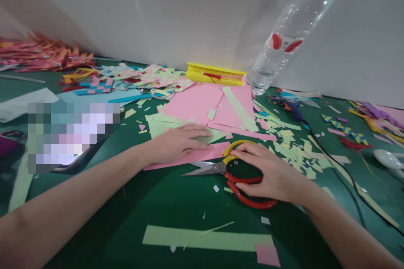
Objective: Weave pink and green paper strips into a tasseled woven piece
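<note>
My left hand (178,143) lies flat with its fingers stretched out, pressing on a narrow pink paper strip (172,161) and the edge of a light green sheet (155,124). In my right hand (271,170) is a pair of scissors (225,167) with one yellow and one red handle. Its blades are parted and point left, just below the pink strip; one blade partly passes under the strip's lower edge. Behind my hands lie large pink sheets (189,103) with a pale green strip (240,109) across them. A green strip (202,237) and a small pink piece (267,255) lie in front.
A clear plastic bottle (268,65) leans against the wall beside a yellow paper tray (192,72). Green scraps (295,151) lie right, near a dark blue corded tool (295,109). At left are a blurred-out phone (78,138) and orange paper pieces (53,56).
</note>
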`<state>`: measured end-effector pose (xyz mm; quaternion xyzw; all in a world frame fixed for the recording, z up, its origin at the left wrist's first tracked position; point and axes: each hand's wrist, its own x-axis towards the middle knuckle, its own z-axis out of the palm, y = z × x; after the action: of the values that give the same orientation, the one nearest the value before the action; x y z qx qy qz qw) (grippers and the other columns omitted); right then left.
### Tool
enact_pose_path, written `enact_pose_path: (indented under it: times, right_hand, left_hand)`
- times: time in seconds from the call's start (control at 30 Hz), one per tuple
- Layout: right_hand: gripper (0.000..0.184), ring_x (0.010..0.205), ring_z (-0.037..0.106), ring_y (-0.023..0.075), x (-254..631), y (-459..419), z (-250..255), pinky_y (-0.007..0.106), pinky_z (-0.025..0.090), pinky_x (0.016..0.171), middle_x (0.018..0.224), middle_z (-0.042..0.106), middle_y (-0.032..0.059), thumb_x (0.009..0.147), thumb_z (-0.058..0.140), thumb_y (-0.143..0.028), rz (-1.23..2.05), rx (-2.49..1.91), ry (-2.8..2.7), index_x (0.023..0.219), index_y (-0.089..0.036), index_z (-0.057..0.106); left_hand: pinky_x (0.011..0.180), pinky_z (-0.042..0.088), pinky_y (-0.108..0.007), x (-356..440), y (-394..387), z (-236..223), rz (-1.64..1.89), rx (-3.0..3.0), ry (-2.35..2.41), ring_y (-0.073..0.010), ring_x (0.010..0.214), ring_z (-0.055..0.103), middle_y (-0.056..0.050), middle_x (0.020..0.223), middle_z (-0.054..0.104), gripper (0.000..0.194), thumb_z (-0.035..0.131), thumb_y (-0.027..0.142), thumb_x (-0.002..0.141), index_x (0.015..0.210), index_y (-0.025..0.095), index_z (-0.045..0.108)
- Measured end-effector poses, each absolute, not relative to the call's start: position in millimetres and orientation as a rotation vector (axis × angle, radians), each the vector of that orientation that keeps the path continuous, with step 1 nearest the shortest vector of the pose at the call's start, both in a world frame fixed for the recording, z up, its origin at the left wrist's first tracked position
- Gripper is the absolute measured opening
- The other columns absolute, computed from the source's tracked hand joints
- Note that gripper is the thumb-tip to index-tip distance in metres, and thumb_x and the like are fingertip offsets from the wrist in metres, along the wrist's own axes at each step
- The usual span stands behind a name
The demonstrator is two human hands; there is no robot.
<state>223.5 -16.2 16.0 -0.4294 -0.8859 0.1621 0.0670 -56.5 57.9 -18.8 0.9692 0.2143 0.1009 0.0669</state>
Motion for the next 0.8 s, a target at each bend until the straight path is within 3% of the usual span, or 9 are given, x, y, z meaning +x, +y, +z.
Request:
enact_pose_path:
  times: [0.8]
  right_hand:
    - [0.049,0.121,0.049,0.0296,203.8,-19.3,16.4,0.046,0.043,0.101,0.127,0.056,0.0121,0.077,0.062,-0.042,0.512,-1.299,-2.667,0.121,-0.019,0.059]
  left_hand:
    - [0.114,0.029,-0.044,-55.7,57.3,-17.1,0.317,2.924,0.659,-0.021,0.139,0.032,0.002,0.146,0.045,0.039,0.037,0.019,0.1,0.132,0.035,0.053]
